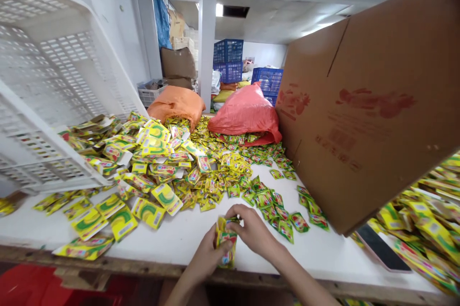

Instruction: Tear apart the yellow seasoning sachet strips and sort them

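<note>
Near the table's front edge, my left hand (206, 252) grips a small yellow and green printed carton (227, 262), its thumb across the printed face. My right hand (252, 229) is at the carton's top end, fingers bent and pinched together; what they hold, if anything, is too small to make out. Just right of my hands lie loose green candy sachets (268, 199). Behind them spreads a heap of small yellow sachets (233, 164). To the left, a pile of flattened yellow cartons (149, 210) covers much of the white tabletop (172, 243).
A white perforated crate (91, 28) leans at the left. Orange sack (176, 100) and red sack (247, 109) lie open at the back. A large cardboard box (359, 105) rises at the right, with a phone (383, 248) and more yellow cartons (424, 229) beside it.
</note>
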Motion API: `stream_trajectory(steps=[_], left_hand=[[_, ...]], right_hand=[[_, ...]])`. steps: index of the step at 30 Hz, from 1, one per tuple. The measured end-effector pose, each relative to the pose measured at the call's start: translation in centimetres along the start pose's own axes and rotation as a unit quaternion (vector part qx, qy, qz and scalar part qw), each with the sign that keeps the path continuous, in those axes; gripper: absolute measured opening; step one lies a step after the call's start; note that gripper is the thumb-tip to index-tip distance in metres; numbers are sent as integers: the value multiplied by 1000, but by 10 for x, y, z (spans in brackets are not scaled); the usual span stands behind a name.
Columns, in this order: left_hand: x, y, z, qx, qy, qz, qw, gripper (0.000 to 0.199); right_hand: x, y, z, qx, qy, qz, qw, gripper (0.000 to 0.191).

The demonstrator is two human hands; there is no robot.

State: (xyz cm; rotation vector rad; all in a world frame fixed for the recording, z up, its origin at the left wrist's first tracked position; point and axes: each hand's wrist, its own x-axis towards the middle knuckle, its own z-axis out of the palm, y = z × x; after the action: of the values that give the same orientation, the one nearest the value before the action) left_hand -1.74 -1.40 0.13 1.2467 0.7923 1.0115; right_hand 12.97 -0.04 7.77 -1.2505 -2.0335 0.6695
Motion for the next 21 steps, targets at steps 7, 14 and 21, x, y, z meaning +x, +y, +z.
stream_trajectory(steps=[7,14,21], left_hand=[[5,-9,0,3,22,20,1000,24],[4,-12,-1,-18,33,-16,999,28],[0,-12,2,-19,42,-14,999,44]], right_hand=[[-15,9,26,-115,30,-3,993,13],[-30,28,24,33,14,48,998,15],[-49,47,46,189,133,100,968,21]])
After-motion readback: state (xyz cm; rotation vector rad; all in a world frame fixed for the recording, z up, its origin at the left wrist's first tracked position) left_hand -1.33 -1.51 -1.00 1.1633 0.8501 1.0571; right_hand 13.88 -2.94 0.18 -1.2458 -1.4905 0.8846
